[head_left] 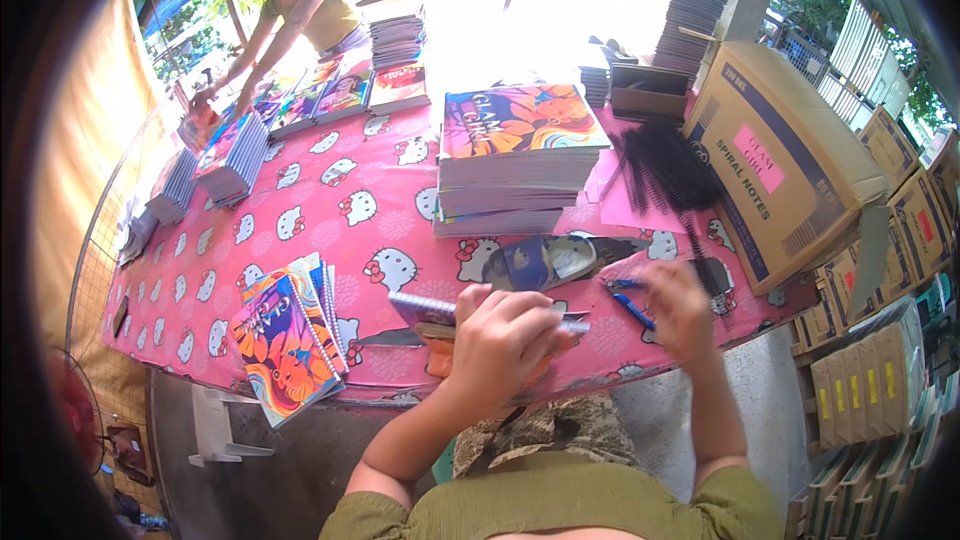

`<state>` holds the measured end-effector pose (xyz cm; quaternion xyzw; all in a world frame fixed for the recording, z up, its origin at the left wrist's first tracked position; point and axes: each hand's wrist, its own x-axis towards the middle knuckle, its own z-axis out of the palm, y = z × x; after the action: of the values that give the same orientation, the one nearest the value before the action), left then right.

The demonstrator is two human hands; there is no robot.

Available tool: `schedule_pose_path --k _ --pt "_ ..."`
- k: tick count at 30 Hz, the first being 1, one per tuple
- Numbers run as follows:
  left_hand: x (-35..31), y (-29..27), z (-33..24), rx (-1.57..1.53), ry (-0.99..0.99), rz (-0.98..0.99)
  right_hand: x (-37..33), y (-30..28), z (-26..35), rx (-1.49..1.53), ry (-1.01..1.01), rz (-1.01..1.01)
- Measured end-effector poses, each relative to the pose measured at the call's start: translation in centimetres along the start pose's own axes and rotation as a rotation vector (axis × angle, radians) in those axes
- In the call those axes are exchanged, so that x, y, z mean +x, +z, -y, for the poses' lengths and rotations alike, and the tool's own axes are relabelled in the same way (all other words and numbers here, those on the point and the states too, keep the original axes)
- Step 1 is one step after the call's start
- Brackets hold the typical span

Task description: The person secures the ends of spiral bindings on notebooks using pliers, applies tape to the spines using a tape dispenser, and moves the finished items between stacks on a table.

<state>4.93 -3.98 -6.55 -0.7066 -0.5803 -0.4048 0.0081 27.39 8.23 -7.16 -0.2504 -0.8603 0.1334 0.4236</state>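
Observation:
Near the table's front edge, my left hand [505,335] is closed over a notebook [440,352] with an orange cover, its edge tilted up toward me. My right hand [682,312] grips blue-handled pliers [634,314] just to the right of it. Left of my hands, several spiral notebooks [290,345] with bright illustrated covers lie fanned in a small pile, overhanging the front edge. Beyond my hands rises a tall stack of notebooks [520,180]. A flat purple and dark object [530,262] lies in front of that stack; its kind is unclear.
Black spiral coils [665,175] lie on pink sheets beside a large cardboard box [790,140] at the right. A pink patterned cloth [330,200] covers the table. At the far left, a co-worker [310,5] reaches toward more notebook stacks [235,155]. More boxes [870,270] stand at right.

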Motion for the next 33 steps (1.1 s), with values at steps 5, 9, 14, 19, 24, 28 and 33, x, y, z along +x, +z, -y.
schedule_pose_path --k 5,9,14,19,24,28,33 --pt "-2.6 0.8 -0.2 0.014 0.214 -0.227 -0.9 -0.8 4.6 0.357 0.119 0.322" --pt "-4.3 1.1 -0.1 0.072 0.252 -0.194 0.0 -1.2 5.9 0.292 0.140 0.434" --pt "-4.2 0.9 0.0 0.048 0.249 -0.197 0.7 -1.5 5.0 0.224 -0.036 0.510" --pt "-3.4 0.9 -0.1 0.017 0.200 -0.202 1.7 -1.6 5.2 0.169 -0.140 0.508" --pt "-1.4 0.8 -0.9 0.032 0.044 -0.193 1.0 -1.2 5.7 0.117 0.019 0.444" --pt "-0.8 0.1 -1.1 0.081 -0.057 -0.140 1.9 -0.9 7.0 0.050 -0.009 0.343" --pt "-1.2 0.4 -0.6 0.056 -0.022 -0.139 0.8 0.0 7.1 0.278 0.300 0.315"
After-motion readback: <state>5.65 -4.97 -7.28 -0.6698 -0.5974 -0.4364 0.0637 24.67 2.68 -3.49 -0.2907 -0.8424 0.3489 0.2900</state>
